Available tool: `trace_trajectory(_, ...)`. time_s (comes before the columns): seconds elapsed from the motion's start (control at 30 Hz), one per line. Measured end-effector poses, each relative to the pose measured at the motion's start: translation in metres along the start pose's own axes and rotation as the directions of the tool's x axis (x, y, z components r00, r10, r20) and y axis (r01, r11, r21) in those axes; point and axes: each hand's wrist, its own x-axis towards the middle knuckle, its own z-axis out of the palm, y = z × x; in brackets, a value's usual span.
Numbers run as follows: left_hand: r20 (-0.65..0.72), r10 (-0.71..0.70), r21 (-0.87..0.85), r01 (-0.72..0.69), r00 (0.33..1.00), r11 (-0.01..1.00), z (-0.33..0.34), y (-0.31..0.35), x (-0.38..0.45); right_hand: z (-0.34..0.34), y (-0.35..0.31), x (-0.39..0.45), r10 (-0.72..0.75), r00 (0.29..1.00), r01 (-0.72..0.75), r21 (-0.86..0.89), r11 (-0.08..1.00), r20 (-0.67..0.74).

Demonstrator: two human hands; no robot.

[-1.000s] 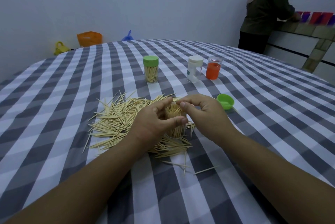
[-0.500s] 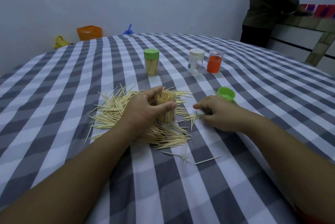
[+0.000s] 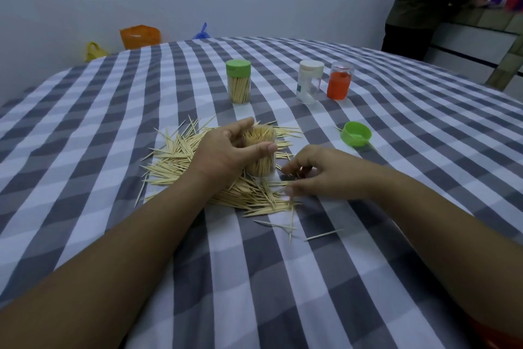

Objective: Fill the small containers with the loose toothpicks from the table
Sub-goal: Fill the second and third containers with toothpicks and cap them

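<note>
We see the left hand [image 3: 226,155] wrapped round an open clear jar [image 3: 260,160], thumb across its front, fingers curled behind. The jar stands upright on the tabletop [image 3: 85,122], packed w/ toothpicks to the rim, set in the middle of the loose toothpick pile [image 3: 181,159].

The right hand [image 3: 331,173] sits just right of the jar, low over the pile's near edge, fingers curled down w/ thumb and fingertips close together among the sticks. It's blurred there, so we can't tell if it actually pinches any.

The pile spreads mostly left of and in front of the jar, w/ a few strays [image 3: 285,227] lying apart on the near side.

A loose green lid [image 3: 355,134] lies open side up, right of the pile and beyond the right hand, touching neither.

Further back, three more containers stand in a row: a green-capped jar [image 3: 238,82] full of toothpicks, a white-capped jar [image 3: 309,82] that looks mostly clear inside, and a clear jar w/ an orange cap inside it [image 3: 339,85].

The tabletop has a grey-and-white checked cloth.

Behind, an orange bag [image 3: 140,36], a yellow one [image 3: 94,51] and a blue one [image 3: 201,33] sit by the wall. Another person [image 3: 424,3] stands top right at a counter.
</note>
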Motion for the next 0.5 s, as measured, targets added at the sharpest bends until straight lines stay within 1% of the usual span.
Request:
trace_trajectory(0.03,0.002,0.006,0.002,-0.006,1.0,1.0,0.0,0.001,-0.001,0.001,-0.002,-0.002,0.007,0.999,-0.007,-0.009,1.0,0.036)
trace_trajectory(0.1,0.005,0.017,-0.001,-0.017,1.0,1.0,0.0,0.002,-0.001,0.006,-0.006,-0.004,0.014,0.998,-0.007,-0.108,0.994,0.065)
trace_trajectory(0.17,0.007,0.017,-0.006,-0.017,1.0,1.0,0.001,0.002,-0.001,0.014,-0.009,-0.004,-0.003,0.999,0.013,-0.217,0.976,0.046)
trace_trajectory(0.2,0.007,0.014,-0.007,-0.014,1.0,1.0,0.001,0.001,0.0,0.017,-0.01,-0.003,-0.01,1.0,0.017,-0.243,0.97,0.029)
trace_trajectory(0.4,0.009,-0.023,-0.039,0.023,1.0,0.999,-0.001,-0.002,0.002,0.026,-0.018,-0.003,-0.029,0.993,0.004,-0.214,0.977,-0.115)
trace_trajectory(0.5,0.003,-0.007,-0.029,0.007,1.0,1.0,0.0,-0.001,0.002,0.03,-0.021,-0.004,-0.088,0.992,0.067,-0.202,0.977,-0.096)
